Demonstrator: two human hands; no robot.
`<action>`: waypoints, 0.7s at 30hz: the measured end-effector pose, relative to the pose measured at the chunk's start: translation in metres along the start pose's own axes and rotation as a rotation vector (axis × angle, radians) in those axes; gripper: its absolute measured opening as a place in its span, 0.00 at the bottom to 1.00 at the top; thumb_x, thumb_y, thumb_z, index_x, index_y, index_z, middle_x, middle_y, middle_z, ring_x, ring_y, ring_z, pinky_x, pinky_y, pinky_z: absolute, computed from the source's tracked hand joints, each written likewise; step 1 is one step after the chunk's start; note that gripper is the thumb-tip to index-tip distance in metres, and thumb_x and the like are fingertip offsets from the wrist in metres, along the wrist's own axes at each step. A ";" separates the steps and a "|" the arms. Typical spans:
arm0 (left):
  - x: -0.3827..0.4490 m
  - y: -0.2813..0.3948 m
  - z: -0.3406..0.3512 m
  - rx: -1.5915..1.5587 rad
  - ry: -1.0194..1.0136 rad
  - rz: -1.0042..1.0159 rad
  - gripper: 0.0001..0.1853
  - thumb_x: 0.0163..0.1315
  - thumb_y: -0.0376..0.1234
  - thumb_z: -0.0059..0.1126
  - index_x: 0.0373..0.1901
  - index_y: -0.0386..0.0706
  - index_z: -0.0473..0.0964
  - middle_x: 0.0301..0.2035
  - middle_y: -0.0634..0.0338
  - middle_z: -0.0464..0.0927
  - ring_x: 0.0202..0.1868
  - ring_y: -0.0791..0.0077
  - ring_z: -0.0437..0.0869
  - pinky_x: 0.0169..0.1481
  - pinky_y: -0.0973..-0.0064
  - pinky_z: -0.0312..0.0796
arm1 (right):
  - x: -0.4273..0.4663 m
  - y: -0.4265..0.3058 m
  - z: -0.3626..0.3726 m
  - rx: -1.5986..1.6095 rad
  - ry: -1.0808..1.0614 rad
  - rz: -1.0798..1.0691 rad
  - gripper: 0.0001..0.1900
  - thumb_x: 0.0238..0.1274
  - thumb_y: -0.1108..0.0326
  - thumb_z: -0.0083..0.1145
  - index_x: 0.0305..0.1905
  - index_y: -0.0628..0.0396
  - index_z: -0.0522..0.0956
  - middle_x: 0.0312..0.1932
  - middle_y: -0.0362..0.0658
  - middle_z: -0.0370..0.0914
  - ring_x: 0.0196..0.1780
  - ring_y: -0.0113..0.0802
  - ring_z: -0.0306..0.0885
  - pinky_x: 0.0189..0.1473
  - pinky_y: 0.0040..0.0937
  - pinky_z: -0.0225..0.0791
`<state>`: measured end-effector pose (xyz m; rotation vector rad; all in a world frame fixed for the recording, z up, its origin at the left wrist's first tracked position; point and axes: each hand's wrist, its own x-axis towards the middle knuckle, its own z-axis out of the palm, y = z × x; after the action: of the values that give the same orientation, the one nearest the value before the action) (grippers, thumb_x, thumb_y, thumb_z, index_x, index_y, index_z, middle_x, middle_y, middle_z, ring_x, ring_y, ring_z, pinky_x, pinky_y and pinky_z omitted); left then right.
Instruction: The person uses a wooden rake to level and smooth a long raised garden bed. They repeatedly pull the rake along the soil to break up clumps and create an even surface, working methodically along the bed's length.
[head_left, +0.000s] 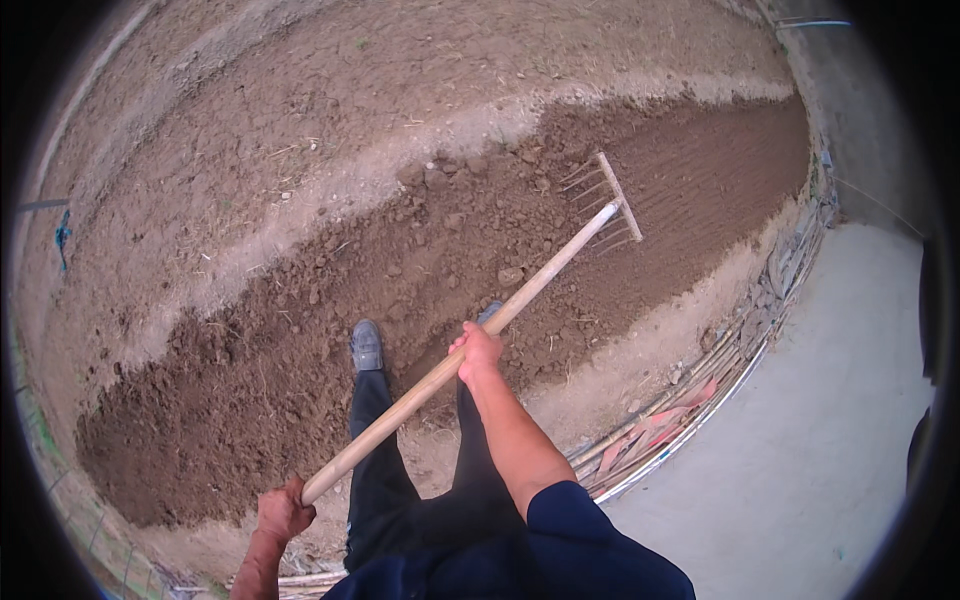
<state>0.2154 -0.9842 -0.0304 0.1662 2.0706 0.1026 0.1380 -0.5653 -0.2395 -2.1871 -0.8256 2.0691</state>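
Observation:
A garden rake with a wooden handle (397, 411) lies diagonally across the view. My left hand (285, 510) is closed round the handle's near end, at the lower left. Farther up, near the middle of the handle, my right hand (477, 351) grips it. The rake's head (619, 196) rests on the dug soil, with its long tines pointing left. Finely raked soil (720, 165) stretches right of the head; cloddy brown soil (420, 247) lies to its left.
My shoe (367, 345) stands on the dug strip, the other partly behind the handle. Bamboo poles (682, 379) and red cloth scraps (664, 427) lie along the right edge, beside a pale concrete surface (780, 450). Dry, cracked ground (225, 165) borders the strip's far side.

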 end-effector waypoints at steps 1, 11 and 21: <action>-0.009 -0.018 0.000 0.010 -0.018 -0.056 0.16 0.44 0.39 0.65 0.35 0.48 0.73 0.27 0.49 0.83 0.33 0.45 0.86 0.40 0.52 0.78 | -0.010 0.019 0.007 0.002 -0.013 0.008 0.09 0.60 0.75 0.60 0.30 0.54 0.69 0.19 0.39 0.65 0.19 0.31 0.66 0.21 0.35 0.67; -0.169 -0.275 0.046 0.043 -0.195 -0.498 0.35 0.58 0.38 0.59 0.68 0.35 0.65 0.42 0.36 0.82 0.50 0.43 0.83 0.53 0.50 0.77 | -0.133 0.192 0.045 -0.038 -0.202 0.401 0.14 0.60 0.74 0.65 0.41 0.54 0.67 0.24 0.42 0.72 0.20 0.32 0.72 0.21 0.37 0.73; 0.146 0.179 -0.201 0.191 -0.127 0.066 0.15 0.50 0.33 0.60 0.42 0.43 0.78 0.35 0.44 0.84 0.43 0.47 0.86 0.51 0.55 0.78 | 0.095 -0.128 0.083 0.037 -0.125 -0.024 0.16 0.70 0.62 0.61 0.46 0.58 0.65 0.31 0.42 0.71 0.25 0.32 0.72 0.26 0.38 0.74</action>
<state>-0.0169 -0.7851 -0.0336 0.3493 1.9468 -0.0641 0.0127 -0.4466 -0.2901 -2.0372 -0.8109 2.2103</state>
